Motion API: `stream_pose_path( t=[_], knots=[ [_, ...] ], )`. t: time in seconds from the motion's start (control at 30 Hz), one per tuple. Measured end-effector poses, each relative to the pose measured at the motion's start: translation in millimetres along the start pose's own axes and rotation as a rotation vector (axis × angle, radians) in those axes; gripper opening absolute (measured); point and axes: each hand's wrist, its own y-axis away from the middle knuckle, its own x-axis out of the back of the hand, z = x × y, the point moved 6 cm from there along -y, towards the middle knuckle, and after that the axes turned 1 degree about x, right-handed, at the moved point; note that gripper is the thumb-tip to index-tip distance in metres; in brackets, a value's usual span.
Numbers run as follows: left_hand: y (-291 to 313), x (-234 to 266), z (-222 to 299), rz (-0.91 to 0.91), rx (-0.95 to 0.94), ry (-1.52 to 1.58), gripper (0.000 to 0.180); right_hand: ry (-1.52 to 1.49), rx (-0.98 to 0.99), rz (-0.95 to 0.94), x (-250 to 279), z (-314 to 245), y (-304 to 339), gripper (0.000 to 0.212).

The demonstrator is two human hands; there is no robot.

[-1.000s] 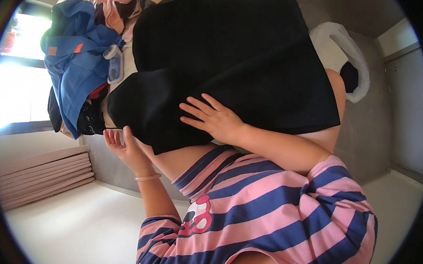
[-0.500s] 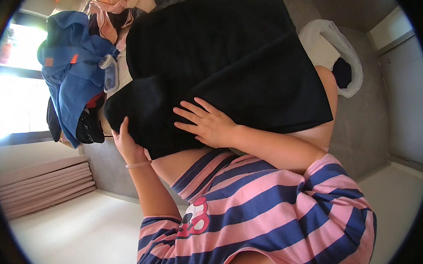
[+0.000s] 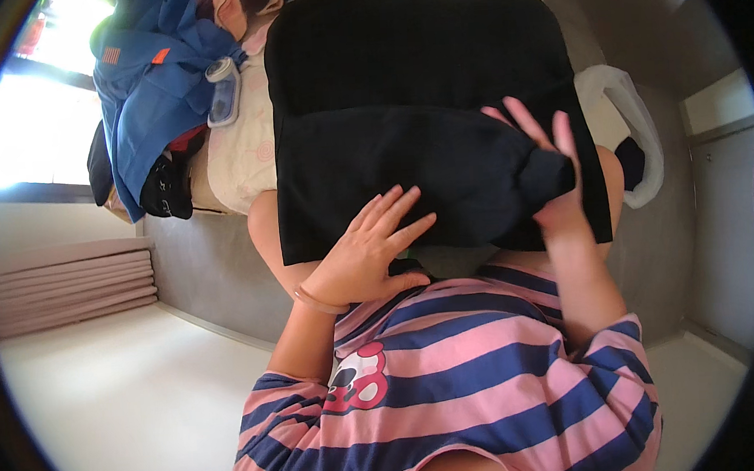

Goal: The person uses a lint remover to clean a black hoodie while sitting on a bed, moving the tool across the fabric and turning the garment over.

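Both hands have shifted since half a second ago: the right hand point(image 3: 553, 179) has slid out to the right side of the black garment point(image 3: 422, 114) and now pinches a bunched corner of it between thumb and fingers, while the left hand point(image 3: 369, 253) has come up from underneath and lies flat on the cloth, fingers spread, gripping nothing. That reads to me as a fold being drawn across — one hand pinning, the other pulling the edge over.

Spread over the person's lap, the garment reaches up onto the pale patterned bedding point(image 3: 244, 149). Its lower edge runs just above the striped pink and navy shirt point(image 3: 453, 376), and its left edge hangs clear over a bare knee.

Room is tight on the far left: a blue jacket point(image 3: 156, 85) is heaped just beside the cloth, with a small clear bottle-like item point(image 3: 223, 92) resting against it and dark clothes point(image 3: 165, 187) below. To the right a white plastic bag point(image 3: 623, 124) sits near the pinched corner. Nearer in — the pale floor point(image 3: 121, 394) lies open on the left.
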Motion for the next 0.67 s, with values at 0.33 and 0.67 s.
stream_pose_path(
  t=[0.33,0.67],
  knots=[
    [37.6,43.1,-53.4,0.564,0.208,-0.054,0.031,1.449,0.334,0.295,0.4,-52.8,65.0,0.075],
    [7.3,6.6,-34.8,0.145,0.204,-0.167,0.063,1.443,0.393,0.185,-10.7,-54.9,66.5,0.054]
  ],
)
